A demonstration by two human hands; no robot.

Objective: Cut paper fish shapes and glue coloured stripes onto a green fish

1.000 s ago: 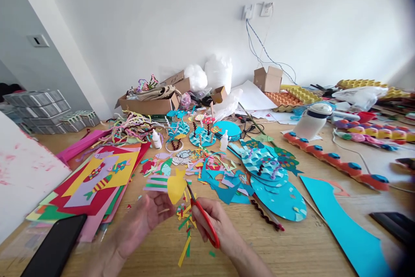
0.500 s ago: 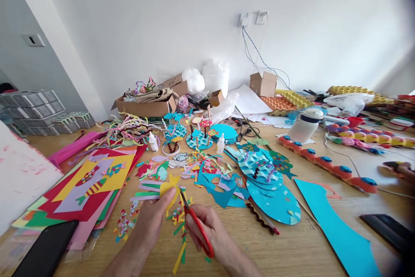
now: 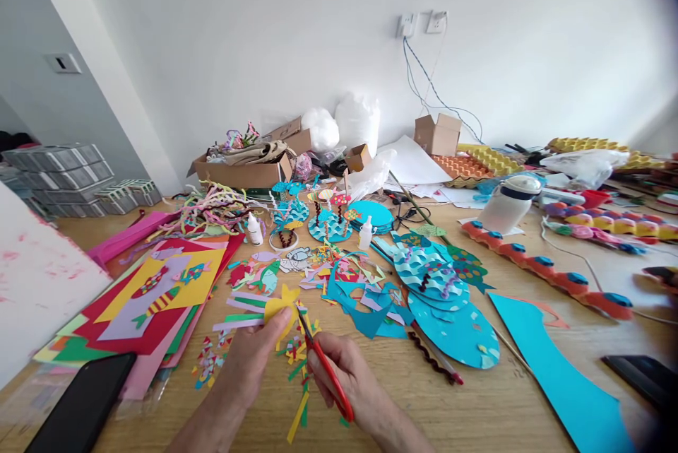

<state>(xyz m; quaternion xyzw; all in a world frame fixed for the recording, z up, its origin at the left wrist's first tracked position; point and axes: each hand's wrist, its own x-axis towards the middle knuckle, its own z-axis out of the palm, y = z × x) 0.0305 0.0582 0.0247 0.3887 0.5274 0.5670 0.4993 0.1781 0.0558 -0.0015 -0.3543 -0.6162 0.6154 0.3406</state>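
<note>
- Your left forearm (image 3: 204, 428) and right forearm (image 3: 400, 432) are bare, enter from the bottom edge and angle inward.
- Your left hand (image 3: 257, 350) is pinched: thumb (image 3: 278, 324) on top, pointing forward and inward, other fingers mostly hidden below.
- Your right hand (image 3: 342, 368) is curled in a grip, back of hand outward, fingers bent toward your left.
- Hands are near each other, not touching; left reaches slightly farther forward.
- Both wrists look roughly straight.
</note>
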